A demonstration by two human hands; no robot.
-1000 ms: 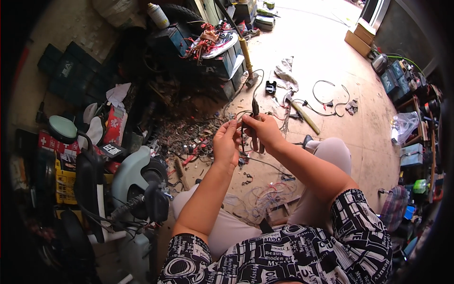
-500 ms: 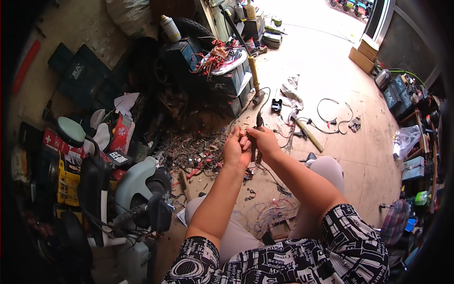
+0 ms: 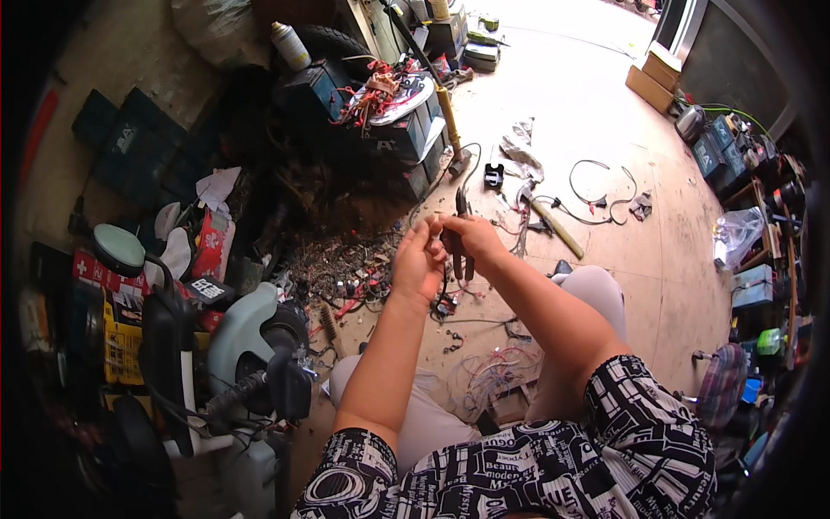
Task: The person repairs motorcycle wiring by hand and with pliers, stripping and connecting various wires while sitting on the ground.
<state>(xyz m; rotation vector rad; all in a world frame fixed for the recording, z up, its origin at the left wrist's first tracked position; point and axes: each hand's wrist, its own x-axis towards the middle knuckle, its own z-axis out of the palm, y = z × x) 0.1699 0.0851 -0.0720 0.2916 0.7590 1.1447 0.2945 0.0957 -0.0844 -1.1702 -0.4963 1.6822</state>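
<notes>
My right hand [image 3: 477, 242] is closed round a pair of pliers [image 3: 461, 206]; the dark jaws point away from me and the handles hang below my fingers. Close beside it, nearly touching, my left hand [image 3: 418, 266] has its fingertips pinched together. Whatever is in that pinch is too small to make out. A thin dark cable [image 3: 445, 284] shows just under both hands. Beneath them lies a wide heap of wire scraps and small parts [image 3: 354, 259] on the floor.
A hammer [image 3: 553, 225] and looped black cable [image 3: 577, 177] lie ahead to the right. Stacked batteries [image 3: 389, 147] stand at the far left of my hands. Scooter parts [image 3: 246, 324] crowd my left side; shelves [image 3: 782, 251] line the right. Loose wires [image 3: 493, 381] lie between my legs.
Both hands have shifted slightly left in the picture, and the whole scene has moved left and a little upward with the view. The pliers remain in my right hand.
</notes>
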